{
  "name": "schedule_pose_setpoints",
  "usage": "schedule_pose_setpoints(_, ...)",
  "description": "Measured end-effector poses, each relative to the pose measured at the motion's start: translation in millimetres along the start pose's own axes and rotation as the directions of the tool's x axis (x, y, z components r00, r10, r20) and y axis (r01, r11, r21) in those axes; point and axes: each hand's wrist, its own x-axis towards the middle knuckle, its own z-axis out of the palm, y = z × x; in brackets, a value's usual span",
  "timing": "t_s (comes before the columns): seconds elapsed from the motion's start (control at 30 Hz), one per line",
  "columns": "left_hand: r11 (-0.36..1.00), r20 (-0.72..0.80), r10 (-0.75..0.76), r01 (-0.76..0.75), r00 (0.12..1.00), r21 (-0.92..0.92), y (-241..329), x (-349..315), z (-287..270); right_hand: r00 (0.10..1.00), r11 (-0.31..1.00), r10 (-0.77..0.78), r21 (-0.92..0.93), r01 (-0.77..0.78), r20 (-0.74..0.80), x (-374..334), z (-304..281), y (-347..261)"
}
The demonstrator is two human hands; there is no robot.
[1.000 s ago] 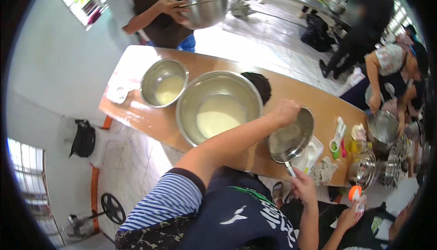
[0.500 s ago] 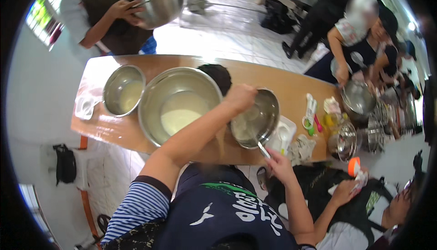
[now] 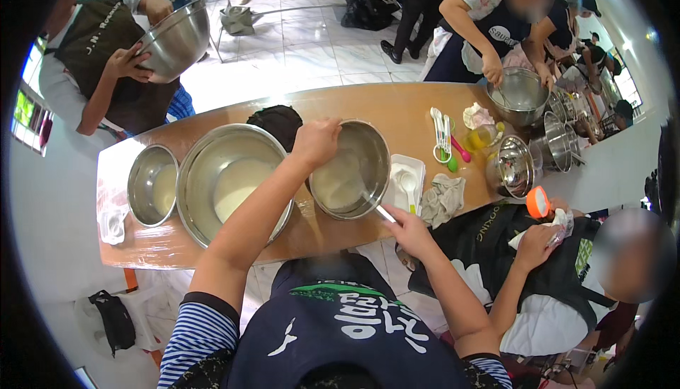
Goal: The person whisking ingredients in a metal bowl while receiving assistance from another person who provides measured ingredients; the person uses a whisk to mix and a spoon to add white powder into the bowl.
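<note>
Left grip (image 3: 318,142) is curled closed over the far-left rim of the steel bowl (image 3: 374,149) — seemingly to steady it — while the right grip (image 3: 409,233) wraps a silver-handled utensil (image 3: 386,213) angled into the pale mixture (image 3: 335,185). I note the bowl over the bench (image 3: 409,123), between larger bowl (image 3: 204,156) and white tray (image 3: 418,170), presumably for two-handed reach.

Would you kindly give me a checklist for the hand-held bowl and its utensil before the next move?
1. Left hand gripping the bowl at its rim: ok.
2. Right hand closed on the handle of the utensil: ok.
3. Utensil's far end inside the bowl: ok.
4. Bowl's base flat on the table: cannot tell, hidden.
5. Mixture free of lumps: cannot tell.
6. Ample room to the bowl's right: not ok, a tray sits close.
</note>
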Motion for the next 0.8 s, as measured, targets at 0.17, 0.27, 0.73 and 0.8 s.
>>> schedule_pose_setpoints(0.17, 1.000, 0.005, 0.020, -0.020, 1.000, 0.022, 0.2, 1.8, -0.4, 0.976, 0.995, 0.063, 0.063, -0.078, 0.209, -8.2, 2.3, -5.9)
schedule_pose_setpoints(0.27, 0.997, -0.049, 0.076, -0.077, 0.996, -0.020, 3.1, 2.4, 1.8, 0.993, 0.985, -0.018, -0.175, -0.002, -0.117, 1.5, -0.8, 2.5)
schedule_pose_setpoints(0.73, 0.999, -0.007, 0.047, -0.047, 0.999, -0.002, 4.4, 4.6, 0.1, 0.998, 0.998, 0.007, 0.062, -0.012, 0.070, -3.1, -1.1, 11.7)
schedule_pose_setpoints(0.8, 0.997, -0.022, 0.069, -0.069, 0.997, -0.017, 7.7, 5.6, 2.6, 0.985, 0.981, -0.170, -0.097, 0.168, -0.013, 1.9, 9.9, 32.1)
